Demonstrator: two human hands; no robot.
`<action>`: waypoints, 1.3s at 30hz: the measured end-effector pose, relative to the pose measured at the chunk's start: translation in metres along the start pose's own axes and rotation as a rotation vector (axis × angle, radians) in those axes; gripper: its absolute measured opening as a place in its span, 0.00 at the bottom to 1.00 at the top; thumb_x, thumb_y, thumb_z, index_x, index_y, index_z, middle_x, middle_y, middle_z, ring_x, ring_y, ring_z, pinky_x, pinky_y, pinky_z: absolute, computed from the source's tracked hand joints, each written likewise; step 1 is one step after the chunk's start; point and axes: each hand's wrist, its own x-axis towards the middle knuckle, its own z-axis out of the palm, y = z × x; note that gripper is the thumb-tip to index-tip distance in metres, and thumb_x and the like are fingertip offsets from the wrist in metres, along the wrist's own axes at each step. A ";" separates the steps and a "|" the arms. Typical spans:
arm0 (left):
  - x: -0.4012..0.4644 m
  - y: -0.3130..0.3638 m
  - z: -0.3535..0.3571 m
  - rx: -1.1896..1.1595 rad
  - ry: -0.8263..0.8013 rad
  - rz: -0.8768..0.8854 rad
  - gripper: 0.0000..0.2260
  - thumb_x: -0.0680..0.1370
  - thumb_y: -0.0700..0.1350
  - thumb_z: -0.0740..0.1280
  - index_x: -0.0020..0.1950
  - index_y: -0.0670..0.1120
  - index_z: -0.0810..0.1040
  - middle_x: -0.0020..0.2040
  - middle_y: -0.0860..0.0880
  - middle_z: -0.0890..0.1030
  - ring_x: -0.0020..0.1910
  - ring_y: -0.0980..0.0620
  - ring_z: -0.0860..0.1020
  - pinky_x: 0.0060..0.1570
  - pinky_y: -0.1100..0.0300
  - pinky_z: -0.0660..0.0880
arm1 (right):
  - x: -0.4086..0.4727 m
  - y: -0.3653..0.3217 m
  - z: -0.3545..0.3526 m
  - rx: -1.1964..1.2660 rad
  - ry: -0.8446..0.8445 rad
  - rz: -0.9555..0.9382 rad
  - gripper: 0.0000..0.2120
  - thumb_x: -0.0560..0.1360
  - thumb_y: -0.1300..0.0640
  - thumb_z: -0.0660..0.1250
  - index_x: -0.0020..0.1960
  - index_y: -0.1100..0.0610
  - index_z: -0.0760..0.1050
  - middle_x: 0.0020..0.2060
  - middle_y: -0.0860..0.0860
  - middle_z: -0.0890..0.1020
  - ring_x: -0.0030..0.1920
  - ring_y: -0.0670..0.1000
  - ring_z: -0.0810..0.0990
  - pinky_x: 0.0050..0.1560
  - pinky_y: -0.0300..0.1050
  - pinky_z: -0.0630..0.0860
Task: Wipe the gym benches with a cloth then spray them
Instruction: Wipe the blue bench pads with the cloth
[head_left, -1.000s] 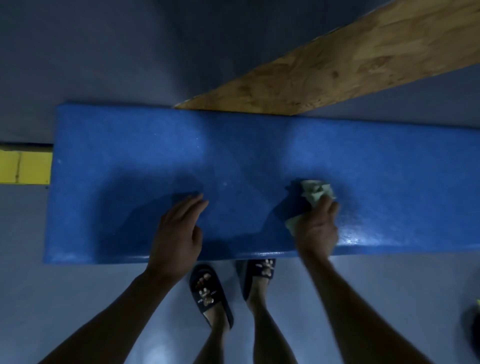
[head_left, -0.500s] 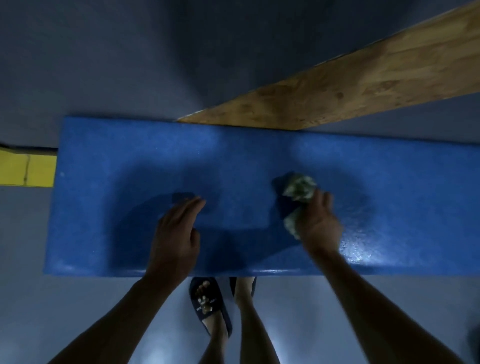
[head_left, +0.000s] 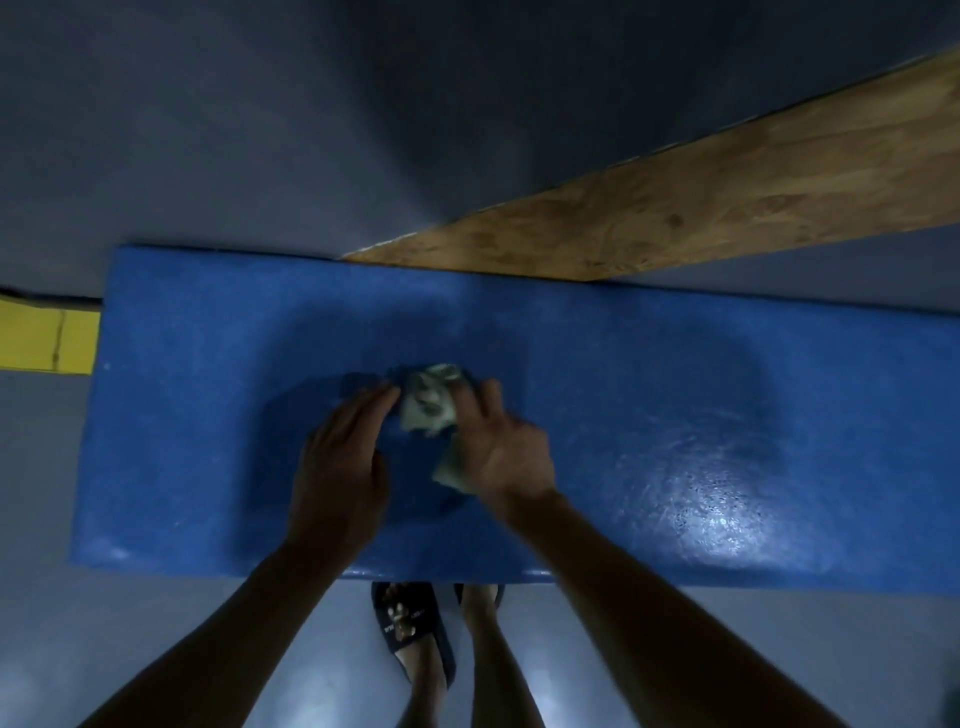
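Note:
A blue padded gym bench runs across the view, with a wet shine on its right part. A crumpled pale green cloth lies on the middle of the bench. My right hand presses on the cloth with its fingers laid over it, and part of the cloth pokes out under the palm. My left hand rests flat on the bench, its fingertips right beside the cloth's left edge. No spray bottle is in view.
A wooden board slants from the bench's far edge to the upper right. A yellow block sits at the bench's left end. My feet in dark sandals stand on the grey floor close to the bench's near edge.
My right hand has slid the cloth leftward across the bench until it reached my left hand's fingertips. The left hand stayed flat in about the same place.

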 end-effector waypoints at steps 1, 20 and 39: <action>0.002 0.000 -0.001 0.006 -0.006 -0.011 0.29 0.73 0.36 0.56 0.74 0.48 0.67 0.74 0.50 0.69 0.72 0.50 0.66 0.67 0.51 0.63 | -0.001 0.026 -0.007 -0.022 -0.004 0.071 0.25 0.72 0.50 0.66 0.66 0.52 0.63 0.55 0.56 0.74 0.30 0.58 0.79 0.26 0.48 0.74; 0.010 0.017 0.015 0.100 -0.057 -0.037 0.30 0.74 0.37 0.57 0.76 0.49 0.64 0.75 0.50 0.66 0.74 0.51 0.62 0.69 0.56 0.58 | 0.040 0.069 -0.040 -0.142 -0.064 -0.110 0.21 0.74 0.54 0.66 0.66 0.55 0.69 0.53 0.57 0.74 0.30 0.58 0.79 0.27 0.45 0.68; 0.019 0.021 0.017 0.079 -0.047 -0.064 0.29 0.73 0.39 0.56 0.75 0.50 0.66 0.75 0.52 0.67 0.74 0.54 0.62 0.70 0.63 0.54 | 0.094 0.035 -0.046 -0.109 -0.057 -0.017 0.24 0.73 0.52 0.65 0.69 0.52 0.67 0.64 0.55 0.70 0.42 0.58 0.81 0.35 0.45 0.65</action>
